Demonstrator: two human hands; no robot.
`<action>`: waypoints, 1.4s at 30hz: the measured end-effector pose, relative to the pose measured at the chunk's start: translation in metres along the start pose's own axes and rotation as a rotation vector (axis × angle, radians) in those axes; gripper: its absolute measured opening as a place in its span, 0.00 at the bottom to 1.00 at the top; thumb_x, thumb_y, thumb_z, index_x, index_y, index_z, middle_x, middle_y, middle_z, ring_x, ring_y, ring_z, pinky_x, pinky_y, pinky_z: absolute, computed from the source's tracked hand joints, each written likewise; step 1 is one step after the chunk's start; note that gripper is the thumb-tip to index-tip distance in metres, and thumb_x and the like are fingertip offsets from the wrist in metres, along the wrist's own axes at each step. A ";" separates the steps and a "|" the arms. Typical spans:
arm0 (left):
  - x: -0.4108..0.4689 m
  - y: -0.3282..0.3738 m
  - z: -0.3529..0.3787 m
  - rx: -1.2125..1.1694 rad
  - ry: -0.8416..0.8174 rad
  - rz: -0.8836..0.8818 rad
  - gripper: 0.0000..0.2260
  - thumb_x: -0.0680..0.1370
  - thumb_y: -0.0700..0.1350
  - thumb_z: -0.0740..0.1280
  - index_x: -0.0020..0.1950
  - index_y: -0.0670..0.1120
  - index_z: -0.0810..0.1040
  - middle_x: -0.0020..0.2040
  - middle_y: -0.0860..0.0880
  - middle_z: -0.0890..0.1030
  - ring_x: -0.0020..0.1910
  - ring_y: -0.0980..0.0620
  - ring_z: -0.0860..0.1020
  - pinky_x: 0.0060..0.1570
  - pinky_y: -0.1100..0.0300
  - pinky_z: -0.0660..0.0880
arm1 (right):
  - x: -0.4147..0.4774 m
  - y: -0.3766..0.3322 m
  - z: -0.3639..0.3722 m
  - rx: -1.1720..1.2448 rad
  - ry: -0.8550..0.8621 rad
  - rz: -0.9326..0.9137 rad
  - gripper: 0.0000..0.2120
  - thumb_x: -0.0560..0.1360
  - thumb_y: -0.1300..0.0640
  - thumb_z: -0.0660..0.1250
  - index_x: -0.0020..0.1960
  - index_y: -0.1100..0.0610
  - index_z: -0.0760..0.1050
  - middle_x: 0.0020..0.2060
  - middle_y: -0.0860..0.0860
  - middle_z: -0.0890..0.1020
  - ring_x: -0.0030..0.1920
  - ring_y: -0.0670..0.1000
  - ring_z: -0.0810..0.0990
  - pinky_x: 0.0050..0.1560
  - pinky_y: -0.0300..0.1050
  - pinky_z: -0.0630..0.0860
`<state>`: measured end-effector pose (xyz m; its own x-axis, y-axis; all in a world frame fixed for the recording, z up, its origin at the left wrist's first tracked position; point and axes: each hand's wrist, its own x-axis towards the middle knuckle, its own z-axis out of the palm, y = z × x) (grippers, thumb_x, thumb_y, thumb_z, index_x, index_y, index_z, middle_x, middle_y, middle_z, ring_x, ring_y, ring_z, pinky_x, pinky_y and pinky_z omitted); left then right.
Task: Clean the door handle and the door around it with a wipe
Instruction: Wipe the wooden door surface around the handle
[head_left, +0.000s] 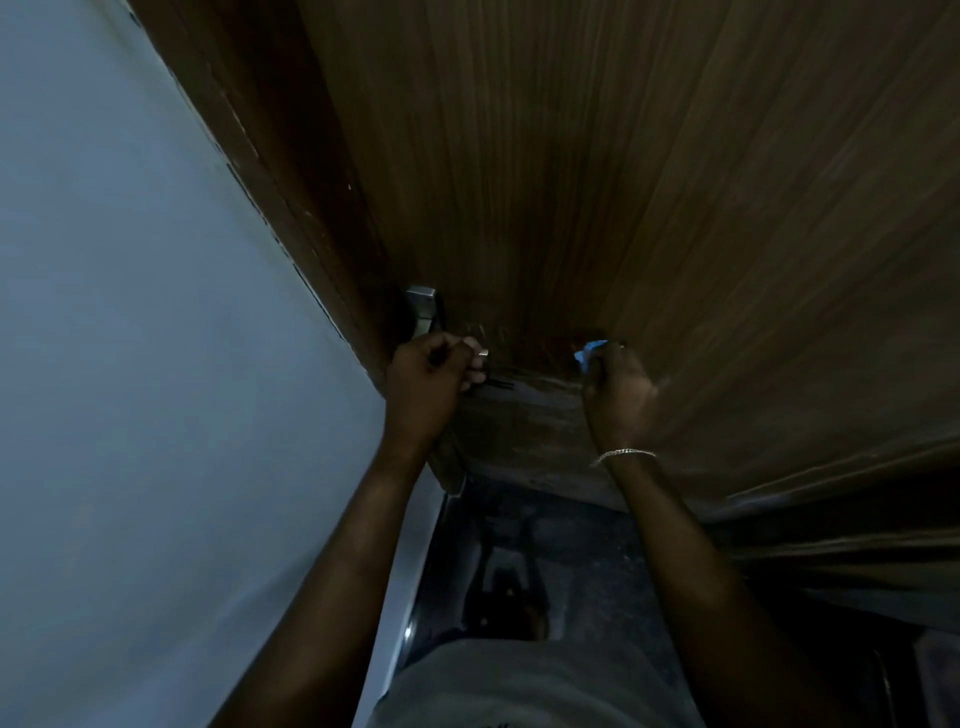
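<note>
A dark brown wooden door (597, 182) fills the upper right of the head view. Its silver metal handle plate (425, 310) sits near the door's left edge. My left hand (431, 379) is closed around the handle lever, whose silver tip shows by my fingers. My right hand (618, 395) is pressed against the door to the right of the handle, closed on a blue wipe (589, 354) that sticks out above my fingers. A thin silver bracelet (626, 455) circles my right wrist.
A pale blue-grey wall (156, 389) covers the left side, meeting the brown door frame (291, 218). Below lies a dark floor (519, 561). My grey shirt (519, 686) shows at the bottom edge. The scene is dim.
</note>
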<state>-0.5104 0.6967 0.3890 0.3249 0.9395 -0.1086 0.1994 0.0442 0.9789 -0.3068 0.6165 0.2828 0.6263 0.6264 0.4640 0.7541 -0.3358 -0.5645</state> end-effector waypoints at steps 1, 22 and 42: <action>0.000 0.000 -0.002 0.007 -0.004 0.002 0.09 0.81 0.43 0.66 0.50 0.39 0.82 0.43 0.43 0.85 0.38 0.54 0.84 0.39 0.66 0.79 | -0.006 0.003 0.007 -0.036 -0.055 -0.009 0.06 0.77 0.59 0.64 0.49 0.58 0.79 0.45 0.56 0.83 0.41 0.57 0.83 0.36 0.48 0.77; 0.000 -0.031 -0.050 -0.062 -0.033 -0.025 0.09 0.80 0.42 0.67 0.51 0.37 0.82 0.41 0.45 0.85 0.37 0.52 0.84 0.37 0.66 0.78 | -0.011 -0.002 0.013 -0.030 0.137 0.186 0.03 0.76 0.61 0.66 0.47 0.57 0.78 0.44 0.55 0.84 0.44 0.54 0.81 0.45 0.44 0.73; 0.024 -0.041 -0.039 -0.077 -0.088 -0.030 0.06 0.79 0.42 0.68 0.46 0.41 0.83 0.38 0.50 0.84 0.36 0.56 0.83 0.37 0.67 0.79 | -0.013 -0.038 0.052 -0.095 0.002 0.000 0.05 0.77 0.61 0.66 0.51 0.53 0.77 0.48 0.50 0.81 0.45 0.51 0.80 0.39 0.44 0.74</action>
<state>-0.5467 0.7308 0.3529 0.4003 0.9040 -0.1499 0.1399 0.1014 0.9850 -0.3544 0.6575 0.2629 0.6268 0.6249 0.4654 0.7692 -0.4011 -0.4975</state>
